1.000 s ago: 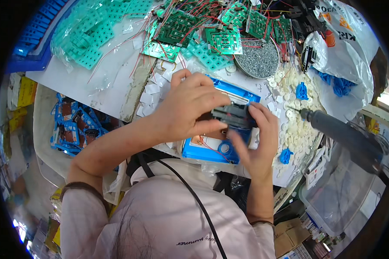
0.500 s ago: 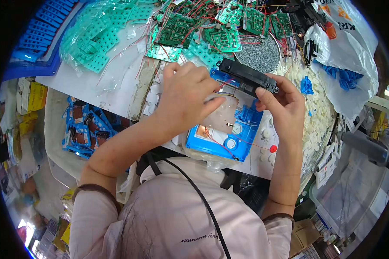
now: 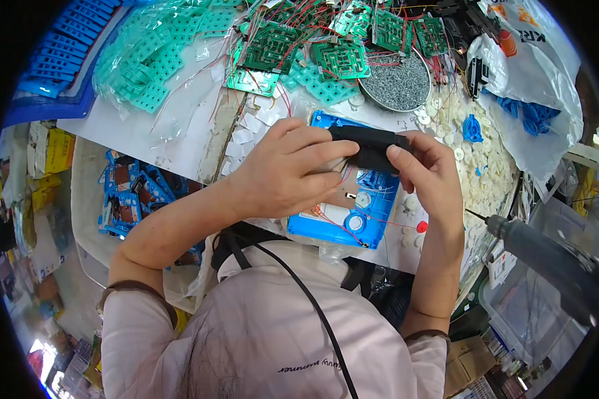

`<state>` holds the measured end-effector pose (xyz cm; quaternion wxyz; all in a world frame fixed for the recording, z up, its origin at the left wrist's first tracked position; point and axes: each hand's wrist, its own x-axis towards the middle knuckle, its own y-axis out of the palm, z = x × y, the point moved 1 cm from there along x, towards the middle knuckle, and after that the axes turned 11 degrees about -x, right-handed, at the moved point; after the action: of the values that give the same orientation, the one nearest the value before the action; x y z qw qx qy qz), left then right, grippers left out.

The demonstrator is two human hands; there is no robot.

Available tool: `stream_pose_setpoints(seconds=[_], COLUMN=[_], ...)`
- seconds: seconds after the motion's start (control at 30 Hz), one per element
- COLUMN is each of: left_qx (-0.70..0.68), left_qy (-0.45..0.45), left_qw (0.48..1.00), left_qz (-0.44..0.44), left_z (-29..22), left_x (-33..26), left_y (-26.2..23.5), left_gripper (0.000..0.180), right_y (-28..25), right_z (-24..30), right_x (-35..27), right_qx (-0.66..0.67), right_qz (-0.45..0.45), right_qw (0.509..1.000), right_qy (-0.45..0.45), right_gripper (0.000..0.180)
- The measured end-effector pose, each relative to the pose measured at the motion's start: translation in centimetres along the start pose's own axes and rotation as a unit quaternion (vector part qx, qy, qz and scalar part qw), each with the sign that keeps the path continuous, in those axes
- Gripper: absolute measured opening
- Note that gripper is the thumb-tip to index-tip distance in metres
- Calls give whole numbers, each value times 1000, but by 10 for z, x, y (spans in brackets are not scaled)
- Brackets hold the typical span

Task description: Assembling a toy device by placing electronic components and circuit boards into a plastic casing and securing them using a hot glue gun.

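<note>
Between my two hands is a long black plastic part (image 3: pixel 373 143), held over a blue plastic casing (image 3: pixel 373 223). My right hand (image 3: pixel 429 169) grips the part's right end, with the thumb on its near side. Curled round its left end is my left hand (image 3: pixel 293 166), its fingertips partly hidden behind the part. Below the hands, a brown board or sheet (image 3: pixel 346 193) with thin red wires lies over the casing, along with white round pieces. A small red round piece (image 3: pixel 422 227) sits right of the casing.
Green circuit boards (image 3: pixel 269 48) with red wires crowd the far side, beside a round dish of screws (image 3: pixel 399 83). White discs (image 3: pixel 486 193) heap at right. An electric screwdriver (image 3: pixel 539 256) juts in from the right. Left are a bin of blue assemblies (image 3: pixel 130 199) and green keypad sheets (image 3: pixel 153 73).
The black part has come nearer to me and down over the casing. My left hand has closed on its left end. The screwdriver has swung further into view from the right.
</note>
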<state>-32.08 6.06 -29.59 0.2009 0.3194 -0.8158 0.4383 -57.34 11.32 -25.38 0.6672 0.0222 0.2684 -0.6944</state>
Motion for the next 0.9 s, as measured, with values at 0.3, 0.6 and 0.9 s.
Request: stream_pose_setpoints(seconds=[0.3, 0.6, 0.9], left_qx=[24, 1, 14], left_qy=[-50, -59, -49], left_qw=[998, 998, 998], left_qz=[36, 19, 24], left_z=[-1, 3, 1], left_x=[-10, -1, 1], left_y=[-2, -1, 4], left_gripper=[27, 19, 16], right_y=[26, 2, 10], right_z=[23, -2, -3], right_x=[-7, 0, -4], right_qx=[-368, -490, -485], right_qz=[-92, -83, -113], right_qw=[925, 796, 791], right_qy=[25, -346, -356], right_gripper=[60, 64, 55])
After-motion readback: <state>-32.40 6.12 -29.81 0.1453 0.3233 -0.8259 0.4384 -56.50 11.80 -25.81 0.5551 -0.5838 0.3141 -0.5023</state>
